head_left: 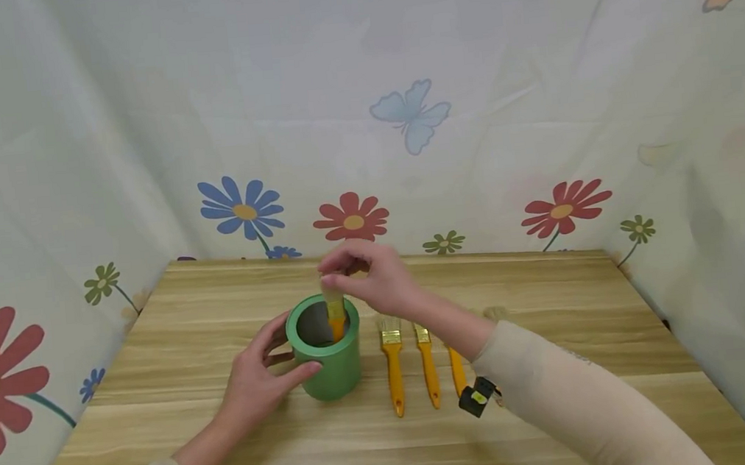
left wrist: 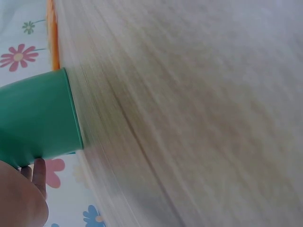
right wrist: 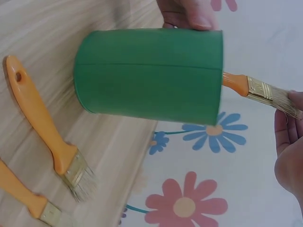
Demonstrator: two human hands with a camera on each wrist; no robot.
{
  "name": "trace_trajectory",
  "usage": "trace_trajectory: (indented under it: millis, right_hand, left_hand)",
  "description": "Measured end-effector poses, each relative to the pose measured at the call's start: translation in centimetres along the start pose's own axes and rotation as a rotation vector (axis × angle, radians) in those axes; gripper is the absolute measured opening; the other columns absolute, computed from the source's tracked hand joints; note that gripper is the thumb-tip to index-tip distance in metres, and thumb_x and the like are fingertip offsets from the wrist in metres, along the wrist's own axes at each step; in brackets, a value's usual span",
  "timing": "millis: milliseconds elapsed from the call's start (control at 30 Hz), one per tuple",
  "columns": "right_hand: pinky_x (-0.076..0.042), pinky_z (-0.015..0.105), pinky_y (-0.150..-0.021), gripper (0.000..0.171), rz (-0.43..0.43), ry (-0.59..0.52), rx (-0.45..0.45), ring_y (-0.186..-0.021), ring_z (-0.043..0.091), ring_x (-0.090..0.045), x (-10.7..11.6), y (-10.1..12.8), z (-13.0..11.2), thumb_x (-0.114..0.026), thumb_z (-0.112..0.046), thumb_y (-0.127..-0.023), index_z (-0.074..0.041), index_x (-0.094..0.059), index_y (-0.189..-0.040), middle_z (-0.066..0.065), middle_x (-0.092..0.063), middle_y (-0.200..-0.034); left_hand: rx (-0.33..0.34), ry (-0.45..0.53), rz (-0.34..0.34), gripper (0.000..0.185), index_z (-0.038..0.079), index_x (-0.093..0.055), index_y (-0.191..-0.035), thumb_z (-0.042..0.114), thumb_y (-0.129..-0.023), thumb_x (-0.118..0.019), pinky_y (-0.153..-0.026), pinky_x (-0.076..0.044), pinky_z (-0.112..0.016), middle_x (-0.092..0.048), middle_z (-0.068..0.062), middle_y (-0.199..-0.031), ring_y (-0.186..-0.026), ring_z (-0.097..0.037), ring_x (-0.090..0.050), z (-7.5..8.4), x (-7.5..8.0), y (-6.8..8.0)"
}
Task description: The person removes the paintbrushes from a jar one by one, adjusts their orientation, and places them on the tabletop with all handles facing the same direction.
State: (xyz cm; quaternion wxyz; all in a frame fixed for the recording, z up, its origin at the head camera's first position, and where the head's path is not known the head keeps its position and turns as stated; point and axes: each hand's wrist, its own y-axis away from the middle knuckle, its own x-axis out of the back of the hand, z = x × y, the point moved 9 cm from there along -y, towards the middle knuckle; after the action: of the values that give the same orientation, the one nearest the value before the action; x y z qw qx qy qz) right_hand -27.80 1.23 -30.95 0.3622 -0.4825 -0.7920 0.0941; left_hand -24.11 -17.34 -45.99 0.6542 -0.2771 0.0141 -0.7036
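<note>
A green can (head_left: 333,372) stands upright on the wooden table, its dark inside visible from above. My left hand (head_left: 256,375) grips its left side, thumb toward the front and fingers round the back. Above the rim, my right hand (head_left: 377,280) pinches a paintbrush (head_left: 336,314) by its bristles. The orange handle points down into the can, and its lower end is hidden inside. In the right wrist view that same paintbrush (right wrist: 258,89) juts from the can's (right wrist: 151,75) mouth, with my fingertips on the bristles.
Right of the can, orange-handled paintbrushes lie in a row: one nearest (head_left: 394,371), a second (head_left: 428,368), a third (head_left: 458,373) partly under my right forearm. More bristles (head_left: 495,313) show beyond the forearm. A flowered cloth (head_left: 408,185) hangs behind the table (head_left: 231,289).
</note>
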Motion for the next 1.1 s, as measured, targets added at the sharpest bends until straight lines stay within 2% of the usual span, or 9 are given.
trace_trajectory:
  millis: [133,567,833,967,1100]
  right_hand:
    - [-0.066,0.034,-0.085,0.016,0.047,-0.024,-0.029,-0.092,0.017,-0.071,1.7,0.1,-0.5,-0.078,-0.002,-0.097,0.0,-0.076,-0.112,0.011,-0.076,-0.106]
    - [-0.064,0.027,-0.082,0.018,0.25,-0.115,-0.061,-0.092,0.022,-0.074,7.4,0.3,-2.0,-0.079,-0.005,-0.097,-0.001,-0.076,-0.115,0.007,-0.076,-0.107]
    - [-0.063,0.025,-0.082,0.018,0.303,-0.144,-0.056,-0.089,0.022,-0.071,10.0,1.1,-2.2,-0.077,-0.004,-0.099,0.002,-0.074,-0.115,0.005,-0.076,-0.102]
    - [-0.058,0.021,-0.072,0.018,0.321,-0.154,-0.08,-0.087,0.024,-0.068,11.2,1.7,-2.0,-0.078,-0.006,-0.099,-0.001,-0.075,-0.115,0.004,-0.075,-0.101]
    - [-0.057,0.021,-0.071,0.019,0.325,-0.161,-0.098,-0.086,0.021,-0.067,12.3,2.4,-1.6,-0.078,-0.007,-0.098,0.001,-0.074,-0.115,0.003,-0.075,-0.101]
  left_hand:
    - [0.002,-0.003,-0.001,0.081,0.024,-0.053,-0.155,0.025,-0.085,-0.094,-0.095,-0.064,-0.035,-0.064,-0.001,-0.147,-0.129,-0.025,-0.066,0.0,0.0,0.0]
    - [0.001,-0.008,0.008,0.082,0.023,-0.054,-0.155,0.024,-0.084,-0.095,-0.095,-0.065,-0.034,-0.066,-0.002,-0.145,-0.127,-0.024,-0.066,0.1,0.0,0.1]
    - [0.0,-0.008,0.008,0.082,0.024,-0.054,-0.154,0.025,-0.083,-0.096,-0.094,-0.065,-0.034,-0.066,0.0,-0.144,-0.126,-0.024,-0.067,0.2,0.0,0.0]
    - [0.0,-0.01,0.009,0.082,0.024,-0.054,-0.154,0.025,-0.084,-0.095,-0.095,-0.065,-0.034,-0.066,0.0,-0.144,-0.127,-0.024,-0.066,0.2,0.0,0.0]
    - [-0.004,-0.012,0.013,0.082,0.024,-0.054,-0.154,0.024,-0.084,-0.095,-0.095,-0.065,-0.035,-0.067,0.0,-0.142,-0.126,-0.024,-0.066,0.1,0.1,0.0]
